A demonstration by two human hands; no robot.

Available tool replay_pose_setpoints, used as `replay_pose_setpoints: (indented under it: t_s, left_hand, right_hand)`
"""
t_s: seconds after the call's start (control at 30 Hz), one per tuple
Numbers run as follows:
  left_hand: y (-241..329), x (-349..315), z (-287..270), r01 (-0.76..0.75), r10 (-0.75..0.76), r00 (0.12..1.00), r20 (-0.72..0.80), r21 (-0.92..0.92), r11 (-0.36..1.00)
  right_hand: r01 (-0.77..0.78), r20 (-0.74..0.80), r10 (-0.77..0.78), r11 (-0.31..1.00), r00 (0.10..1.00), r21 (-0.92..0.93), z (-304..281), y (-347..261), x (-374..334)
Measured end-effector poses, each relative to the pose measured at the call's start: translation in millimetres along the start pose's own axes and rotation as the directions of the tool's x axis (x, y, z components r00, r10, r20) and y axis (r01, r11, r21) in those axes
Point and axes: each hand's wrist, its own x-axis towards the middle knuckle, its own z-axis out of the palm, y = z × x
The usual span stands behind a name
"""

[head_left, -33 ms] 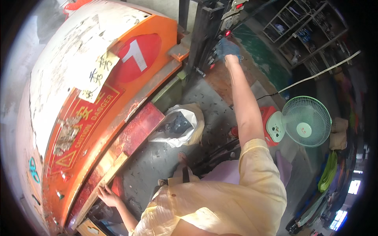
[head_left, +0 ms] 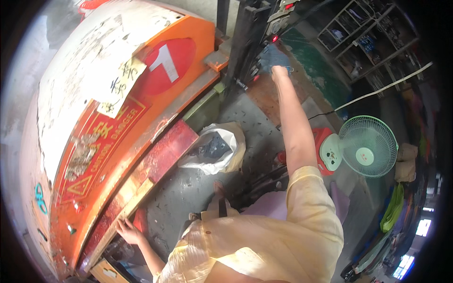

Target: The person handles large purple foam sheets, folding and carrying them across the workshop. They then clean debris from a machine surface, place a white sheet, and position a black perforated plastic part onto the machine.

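Note:
My left hand (head_left: 128, 231) lies at the edge of a reddish wooden ledge (head_left: 158, 155), its fingers spread and holding nothing that I can see. My right arm is stretched far forward, and my right hand (head_left: 275, 60) is covered by blue-grey cloth that looks like a glove. It is beside a dark upright metal frame (head_left: 246, 40) with a switch box (head_left: 279, 24) showing red lights. Its fingers are blurred and turned away, so their grip is hidden. Along the ledge stands a large orange and white machine (head_left: 198, 40) with a red disc and a warning label.
An open white sack (head_left: 207, 165) with dark scraps stands on the floor ahead. At the right are a green fan (head_left: 368, 146) and a red stool (head_left: 322, 141). A metal rack (head_left: 368, 37) stands at the far right, with a pale cable (head_left: 384, 87) nearer. A wooden drawer (head_left: 108, 272) is near my left forearm.
The view has shifted very slightly, moving the machine a little to the right in the picture. Both hands stay in nearly the same places.

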Motion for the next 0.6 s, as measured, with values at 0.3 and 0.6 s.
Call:
replay_pose_setpoints:
  t_s: [0.3, 0.6]
  left_hand:
    - [-0.5, -3.7, -5.6, -0.171, 0.168, 0.984, -0.062, -0.037, 0.985]
    - [19.4, -11.9, 0.6, -0.252, 0.244, 0.967, -0.077, -0.125, 0.96]
  right_hand:
    - [-0.308, 0.246, 0.19, 0.685, 0.95, 0.66, -22.4, 29.0, -53.9]
    - [-0.105, 0.301, -0.345, -0.794, 0.889, -0.599, -15.3, -106.0, -52.9]
